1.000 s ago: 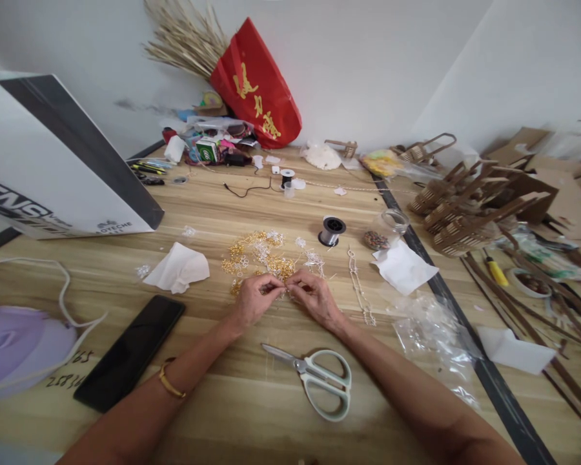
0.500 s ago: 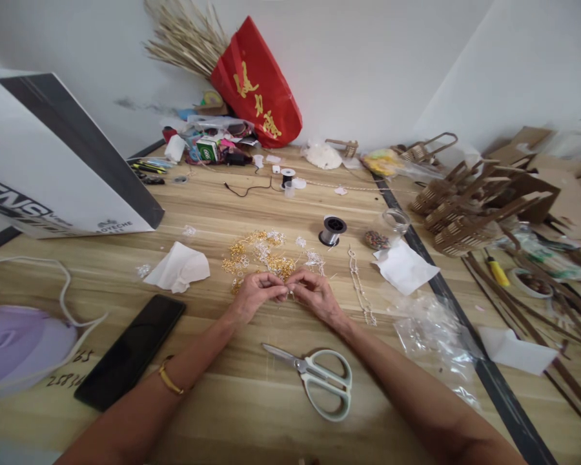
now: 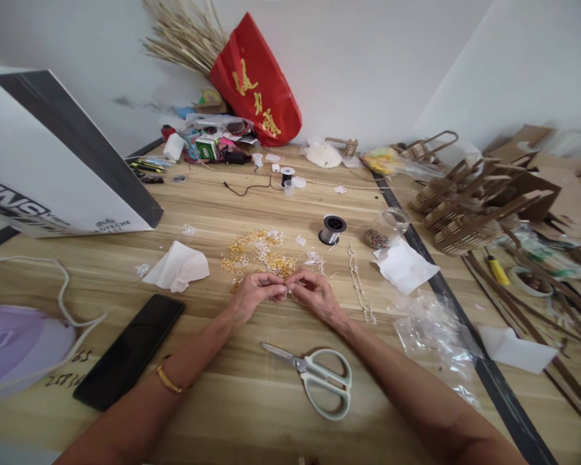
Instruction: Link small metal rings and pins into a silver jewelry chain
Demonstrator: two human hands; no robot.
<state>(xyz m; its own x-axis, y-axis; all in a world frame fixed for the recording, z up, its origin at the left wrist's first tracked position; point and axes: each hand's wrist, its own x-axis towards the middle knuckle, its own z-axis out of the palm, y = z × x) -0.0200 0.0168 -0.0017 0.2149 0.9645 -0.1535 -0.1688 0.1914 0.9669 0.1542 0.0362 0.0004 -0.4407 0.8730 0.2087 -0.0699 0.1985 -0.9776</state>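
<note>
My left hand and my right hand meet fingertip to fingertip over the wooden table. Both are closed in a pinch around something tiny and pale, too small to name. Just beyond them spreads a pile of gold and silver jewelry findings. To the right lies a silvery beaded chain. Scissors with pale green handles rest below my hands, blades pointing left. A spool of thin wire stands behind my right hand.
A black phone and white paper lie at left, near a large white box. On the right are a glass jar, clear plastic bags and small woven baskets. A red bag leans at the back.
Both hands stay in nearly the same place, still pinched together. The view has shifted very slightly; nothing else visibly differs.
</note>
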